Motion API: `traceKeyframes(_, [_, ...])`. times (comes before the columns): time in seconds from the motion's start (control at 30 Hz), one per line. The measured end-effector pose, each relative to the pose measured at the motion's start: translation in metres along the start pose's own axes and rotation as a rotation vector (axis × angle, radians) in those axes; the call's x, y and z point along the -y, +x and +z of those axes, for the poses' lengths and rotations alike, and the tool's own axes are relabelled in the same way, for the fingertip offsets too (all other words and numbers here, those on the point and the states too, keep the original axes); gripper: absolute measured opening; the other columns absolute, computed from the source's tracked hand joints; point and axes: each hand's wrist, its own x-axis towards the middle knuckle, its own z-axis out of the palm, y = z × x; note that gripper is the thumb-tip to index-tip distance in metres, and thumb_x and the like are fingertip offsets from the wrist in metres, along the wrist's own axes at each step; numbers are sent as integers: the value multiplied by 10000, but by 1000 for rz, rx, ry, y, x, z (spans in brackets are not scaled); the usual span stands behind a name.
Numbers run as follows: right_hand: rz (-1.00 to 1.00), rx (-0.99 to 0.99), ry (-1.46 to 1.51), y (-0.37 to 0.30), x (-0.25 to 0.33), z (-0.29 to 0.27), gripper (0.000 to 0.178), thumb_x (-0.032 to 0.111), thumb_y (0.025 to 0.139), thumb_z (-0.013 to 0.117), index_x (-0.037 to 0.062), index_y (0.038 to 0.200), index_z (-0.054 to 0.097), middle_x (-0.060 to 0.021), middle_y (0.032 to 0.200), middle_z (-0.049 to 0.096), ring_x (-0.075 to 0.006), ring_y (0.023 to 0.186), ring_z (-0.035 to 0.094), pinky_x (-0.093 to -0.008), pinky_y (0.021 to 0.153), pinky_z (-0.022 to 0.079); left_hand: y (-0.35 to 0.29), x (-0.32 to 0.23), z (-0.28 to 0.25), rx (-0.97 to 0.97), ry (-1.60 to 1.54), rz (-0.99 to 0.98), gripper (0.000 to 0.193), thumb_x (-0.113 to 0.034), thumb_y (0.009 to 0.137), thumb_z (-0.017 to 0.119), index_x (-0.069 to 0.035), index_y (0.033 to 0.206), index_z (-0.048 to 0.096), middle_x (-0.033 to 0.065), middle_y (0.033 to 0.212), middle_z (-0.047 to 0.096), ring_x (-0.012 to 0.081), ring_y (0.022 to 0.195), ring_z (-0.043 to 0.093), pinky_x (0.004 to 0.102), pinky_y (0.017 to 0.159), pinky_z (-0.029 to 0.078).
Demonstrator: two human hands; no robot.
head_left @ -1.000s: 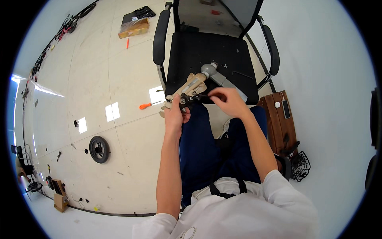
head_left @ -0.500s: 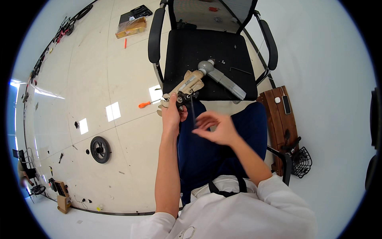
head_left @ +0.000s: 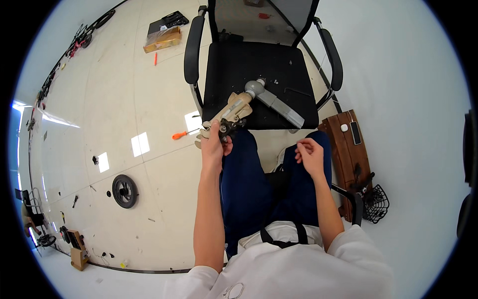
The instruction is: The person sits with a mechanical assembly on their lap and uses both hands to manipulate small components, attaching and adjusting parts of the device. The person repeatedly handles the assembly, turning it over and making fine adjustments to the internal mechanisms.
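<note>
Just above the centre of the frame we see the left hand [head_left: 213, 148] wrapped around the near end of a beige-and-grey tool [head_left: 238, 107], fingers closed on the dark fitting at its tip. From that grip the tool runs up and to the right, its beige part tilted over the front edge of a black chair [head_left: 251, 65]; a grey elbow joint and a flat grey bar lie on the seat beyond it. The right hand [head_left: 309, 155] is to the right of centre, over the right knee in blue trousers, well apart from the tool and lower in the frame; its fingers are curled loosely inward, and we cannot tell whether they hold anything small. Left of the left hand, on the pale floor, lies an orange-handled screwdriver [head_left: 180, 134], near the tool's tip but not touching it. In the upper left of the frame sits a brown cardboard box [head_left: 162, 39], oblong and wrapped in clear film, with a black tray just above it and a small red pen just below. Right of the right hand lies a brown wooden board [head_left: 352, 149] with a white and a dark thing on it. At lower left a black wheel [head_left: 124, 191] lies flat on the floor.
</note>
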Motion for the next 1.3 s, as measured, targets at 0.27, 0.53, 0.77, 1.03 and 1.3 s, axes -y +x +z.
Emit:
traceKeyframes(0.27, [-106, 311, 4, 7, 57, 60, 226, 95, 935, 618, -13, 1134, 629, -70, 914, 668, -124, 783, 652, -250, 643, 525, -1, -3, 4, -12, -19, 2, 377, -419, 1022, 478, -59, 930, 543, 45, 622, 541, 126, 471, 504, 242, 416, 340])
traceKeyframes(0.53, [-161, 265, -2, 33, 64, 95, 255, 144, 928, 638, -15, 1126, 655, -66, 925, 662, -107, 769, 640, -239, 634, 522, 0, -1, 2, 2, -21, 2, 356, -413, 1024, 475, -67, 979, 546, 39, 632, 537, 128, 479, 499, 245, 428, 337])
traceKeyframes(0.77, [37, 299, 20, 81, 96, 120, 339, 297, 981, 565, -13, 1040, 687, -35, 797, 641, -95, 648, 563, -259, 560, 460, -1, -4, 4, 11, -21, 2, 351, -412, 1021, 479, -70, 994, 554, 37, 635, 537, 125, 480, 502, 247, 427, 340])
traceKeyframes(1.03, [-356, 1058, -210, 8, 171, 83, 424, 222, 946, 531, 13, 582, 589, -46, 548, 553, -128, 497, 460, -299, 490, 372, -2, -4, 4, -10, 22, -21, 341, -424, 1016, 484, -91, 989, 547, 34, 634, 562, 118, 470, 525, 230, 422, 365])
traceKeyframes(1.3, [-247, 586, -302, 24, 145, 75, 496, 384, 968, 581, 15, 640, 624, 20, 515, 436, -66, 504, 363, -273, 491, 299, -1, -5, 3, -25, 5, -29, 354, -430, 1022, 468, -84, 991, 534, 37, 637, 534, 118, 485, 492, 231, 432, 343])
